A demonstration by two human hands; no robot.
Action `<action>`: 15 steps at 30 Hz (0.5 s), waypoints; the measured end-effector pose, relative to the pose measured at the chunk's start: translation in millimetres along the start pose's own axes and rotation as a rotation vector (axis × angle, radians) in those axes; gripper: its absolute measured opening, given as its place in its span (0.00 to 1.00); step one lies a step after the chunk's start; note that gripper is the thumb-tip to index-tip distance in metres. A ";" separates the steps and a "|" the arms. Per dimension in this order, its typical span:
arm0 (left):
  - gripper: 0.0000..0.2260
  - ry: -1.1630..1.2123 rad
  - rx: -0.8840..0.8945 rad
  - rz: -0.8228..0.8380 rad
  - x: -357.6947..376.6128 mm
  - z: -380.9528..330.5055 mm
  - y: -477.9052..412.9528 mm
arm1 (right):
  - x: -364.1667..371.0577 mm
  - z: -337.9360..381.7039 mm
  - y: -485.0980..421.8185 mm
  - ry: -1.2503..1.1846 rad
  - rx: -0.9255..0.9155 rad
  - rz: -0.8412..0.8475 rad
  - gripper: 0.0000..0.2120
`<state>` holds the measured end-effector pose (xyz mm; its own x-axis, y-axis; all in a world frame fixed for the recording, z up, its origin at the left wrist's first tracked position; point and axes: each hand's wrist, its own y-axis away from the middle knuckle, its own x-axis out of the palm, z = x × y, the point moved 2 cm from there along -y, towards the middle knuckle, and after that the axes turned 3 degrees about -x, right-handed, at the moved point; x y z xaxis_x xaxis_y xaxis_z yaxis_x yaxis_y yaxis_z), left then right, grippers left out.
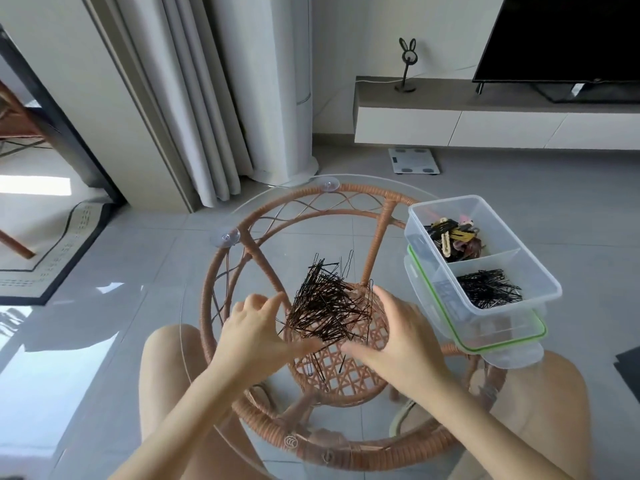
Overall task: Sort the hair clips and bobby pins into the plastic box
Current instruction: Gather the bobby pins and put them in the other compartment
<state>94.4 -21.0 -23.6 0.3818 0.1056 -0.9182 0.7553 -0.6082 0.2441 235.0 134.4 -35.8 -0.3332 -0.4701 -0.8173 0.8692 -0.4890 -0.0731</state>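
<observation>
A loose heap of dark bobby pins [329,303] lies on the round glass tabletop [263,209]. My left hand [256,332] cups the heap from the left and my right hand [398,327] from the right, fingers touching its edges. A few stray pins [320,370] lie nearer me. To the right stands a clear plastic box [540,271] with two compartments: the far one holds coloured hair clips [453,239], the near one holds black bobby pins [488,287].
The box rests on its green-rimmed lid [502,344] at the table's right edge. Under the glass is a wicker table frame [377,237] with suction cups. My bare knees flank the table. A TV unit, curtain and floor scale stand beyond.
</observation>
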 end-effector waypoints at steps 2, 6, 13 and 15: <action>0.52 -0.180 0.042 0.036 7.2 -5.1 10.1 | 9.3 5.4 2.9 0.212 0.012 0.094 0.54; 0.51 -0.202 0.143 0.004 18.1 -17.6 1.6 | 30.0 12.8 -6.9 0.253 -0.055 0.117 0.51; 0.30 -0.057 0.142 0.020 16.4 -26.4 -22.2 | 32.4 18.7 -26.1 -0.032 -0.054 -0.008 0.29; 0.24 -0.035 0.145 0.018 14.8 -26.7 -25.2 | 32.1 18.8 -26.3 -0.024 -0.075 -0.039 0.25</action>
<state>95.2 16.9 -35.0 0.3743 0.0677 -0.9248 0.6624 -0.7174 0.2156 194.5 118.3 -49.4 -0.3748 -0.4697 -0.7993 0.8800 -0.4514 -0.1474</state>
